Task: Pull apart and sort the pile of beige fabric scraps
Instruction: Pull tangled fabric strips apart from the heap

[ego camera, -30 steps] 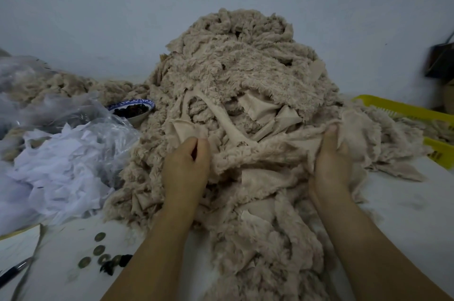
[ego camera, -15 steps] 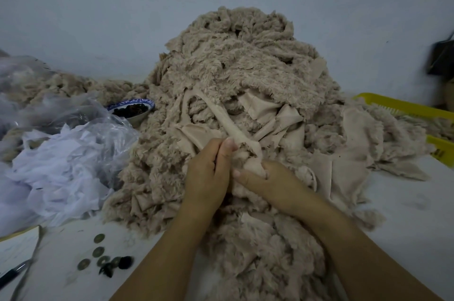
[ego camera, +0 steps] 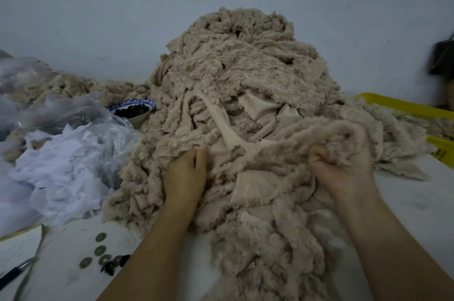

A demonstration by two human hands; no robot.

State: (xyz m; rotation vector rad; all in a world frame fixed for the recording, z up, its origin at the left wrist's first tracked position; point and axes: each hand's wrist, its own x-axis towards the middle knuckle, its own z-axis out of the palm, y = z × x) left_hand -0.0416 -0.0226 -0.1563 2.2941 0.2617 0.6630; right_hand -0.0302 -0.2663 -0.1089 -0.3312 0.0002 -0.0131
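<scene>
Now two hands tease one beige pile [ego camera: 245,74], heaped at twelve o'clock on the counter [ego camera: 417,202].
Left hand [ego camera: 185,175] pinches pile fabric at six o'clock; right hand [ego camera: 341,170] clenches a fluffy strip [ego camera: 331,128] at four. Anchor left, draw right outward slowly so tangles loosen. One bowl [ego camera: 134,110] at ten o'clock, four coins [ego camera: 100,249] at seven.

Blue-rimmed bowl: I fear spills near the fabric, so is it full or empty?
Not empty: dark pieces lie inside the bowl; what they are, cannot tell.

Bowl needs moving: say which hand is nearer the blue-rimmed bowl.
Left. The left hand is on the pile right of the bowl; the right hand grips scraps farther right.
</scene>
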